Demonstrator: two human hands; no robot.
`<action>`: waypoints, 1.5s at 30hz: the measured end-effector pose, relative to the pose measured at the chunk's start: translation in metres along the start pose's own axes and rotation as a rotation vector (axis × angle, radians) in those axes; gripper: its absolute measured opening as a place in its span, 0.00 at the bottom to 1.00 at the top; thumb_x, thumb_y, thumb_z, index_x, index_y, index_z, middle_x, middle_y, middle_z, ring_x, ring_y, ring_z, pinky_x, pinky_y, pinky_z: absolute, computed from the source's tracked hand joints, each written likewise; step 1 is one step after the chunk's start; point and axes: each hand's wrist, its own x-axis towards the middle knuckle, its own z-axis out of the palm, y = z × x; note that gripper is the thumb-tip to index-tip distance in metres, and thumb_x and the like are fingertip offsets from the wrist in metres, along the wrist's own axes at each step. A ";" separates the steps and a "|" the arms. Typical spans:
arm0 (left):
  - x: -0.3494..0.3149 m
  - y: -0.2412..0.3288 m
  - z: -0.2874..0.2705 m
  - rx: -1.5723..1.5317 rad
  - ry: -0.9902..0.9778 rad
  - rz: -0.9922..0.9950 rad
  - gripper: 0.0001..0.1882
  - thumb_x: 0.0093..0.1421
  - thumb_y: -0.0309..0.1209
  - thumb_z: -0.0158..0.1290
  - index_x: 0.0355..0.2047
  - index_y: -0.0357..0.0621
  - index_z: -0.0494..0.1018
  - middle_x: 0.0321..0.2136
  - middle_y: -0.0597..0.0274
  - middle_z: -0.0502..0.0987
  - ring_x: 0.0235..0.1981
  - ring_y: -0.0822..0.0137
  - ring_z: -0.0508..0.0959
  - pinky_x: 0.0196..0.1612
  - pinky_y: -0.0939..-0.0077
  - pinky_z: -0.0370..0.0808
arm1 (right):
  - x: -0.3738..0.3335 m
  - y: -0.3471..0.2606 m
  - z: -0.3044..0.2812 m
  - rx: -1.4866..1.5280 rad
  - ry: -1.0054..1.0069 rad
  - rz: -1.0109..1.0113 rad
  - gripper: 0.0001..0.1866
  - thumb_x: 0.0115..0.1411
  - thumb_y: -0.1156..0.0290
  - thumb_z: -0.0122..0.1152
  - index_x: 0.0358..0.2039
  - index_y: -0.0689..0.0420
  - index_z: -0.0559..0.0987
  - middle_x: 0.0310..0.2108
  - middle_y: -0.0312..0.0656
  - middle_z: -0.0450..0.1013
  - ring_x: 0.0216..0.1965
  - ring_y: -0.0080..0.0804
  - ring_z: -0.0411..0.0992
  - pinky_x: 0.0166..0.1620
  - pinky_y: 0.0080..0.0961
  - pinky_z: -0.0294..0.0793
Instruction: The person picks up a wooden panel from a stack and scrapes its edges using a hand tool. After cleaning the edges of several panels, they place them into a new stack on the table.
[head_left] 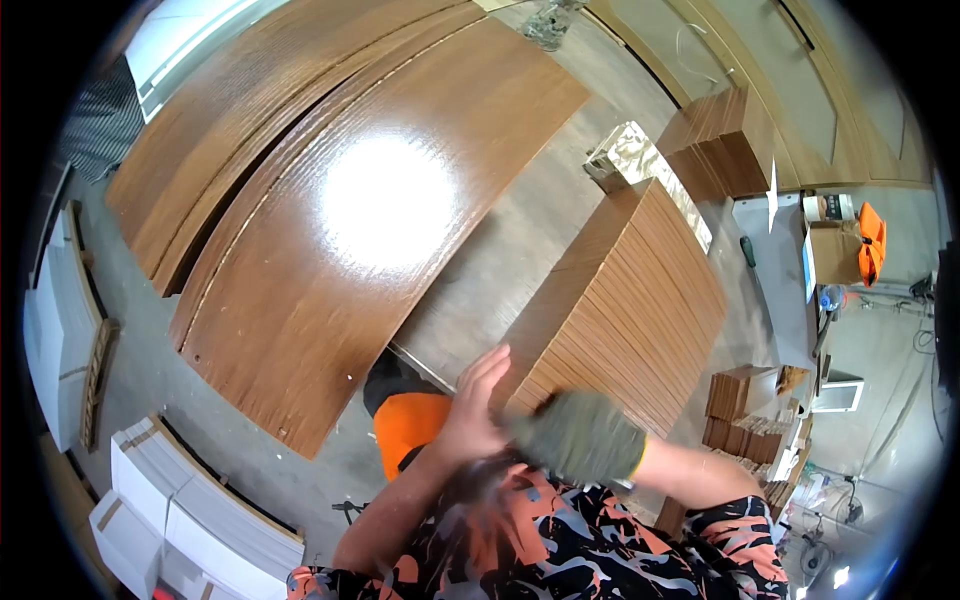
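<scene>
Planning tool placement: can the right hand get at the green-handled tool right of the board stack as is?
Probably not without shifting: the right hand is at the near end of the board stack, part of which lies between it and the green-handled tool.

Bright light reflects off the panel [388,228] before me in a round, burnt-out white glare. My right hand [578,437] is blurred. Straight edges bow toward the rim, where the view falls into black.
</scene>
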 end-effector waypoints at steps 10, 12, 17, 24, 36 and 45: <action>0.002 0.009 0.001 0.031 0.031 -0.012 0.55 0.35 0.30 0.74 0.63 0.40 0.58 0.66 0.47 0.59 0.67 0.47 0.59 0.68 0.56 0.55 | -0.018 0.043 0.033 0.094 0.193 0.126 0.14 0.59 0.63 0.54 0.42 0.57 0.73 0.34 0.46 0.75 0.33 0.47 0.76 0.35 0.39 0.78; 0.003 0.007 0.004 0.047 0.034 -0.017 0.56 0.34 0.32 0.76 0.63 0.40 0.58 0.66 0.47 0.59 0.67 0.47 0.59 0.68 0.56 0.56 | -0.014 0.036 0.023 0.086 0.173 0.162 0.15 0.56 0.62 0.57 0.39 0.58 0.76 0.33 0.47 0.76 0.33 0.46 0.77 0.34 0.37 0.78; -0.001 0.001 -0.002 0.075 0.016 0.010 0.56 0.34 0.33 0.76 0.63 0.40 0.57 0.66 0.46 0.59 0.67 0.47 0.59 0.68 0.56 0.56 | -0.001 0.005 0.029 0.110 0.367 0.088 0.18 0.56 0.62 0.58 0.44 0.58 0.74 0.33 0.47 0.74 0.31 0.44 0.75 0.30 0.33 0.76; 0.004 0.006 0.002 0.040 0.016 0.004 0.54 0.35 0.29 0.74 0.63 0.39 0.57 0.66 0.45 0.59 0.67 0.46 0.59 0.68 0.56 0.57 | -0.007 0.015 0.033 0.277 0.372 0.123 0.15 0.59 0.62 0.57 0.42 0.57 0.77 0.28 0.42 0.76 0.29 0.43 0.76 0.38 0.35 0.78; 0.000 0.001 0.001 0.044 0.049 0.038 0.51 0.38 0.31 0.73 0.62 0.37 0.59 0.65 0.46 0.60 0.67 0.48 0.60 0.68 0.58 0.57 | 0.008 -0.012 0.037 0.462 0.503 0.466 0.12 0.61 0.65 0.51 0.39 0.58 0.77 0.29 0.47 0.73 0.29 0.37 0.75 0.34 0.36 0.73; 0.001 0.007 -0.001 0.039 0.041 -0.003 0.52 0.38 0.31 0.73 0.63 0.38 0.59 0.65 0.48 0.61 0.67 0.48 0.60 0.67 0.57 0.57 | -0.003 0.007 -0.012 0.243 0.257 -0.058 0.20 0.54 0.61 0.61 0.46 0.56 0.75 0.31 0.46 0.77 0.33 0.44 0.78 0.44 0.34 0.78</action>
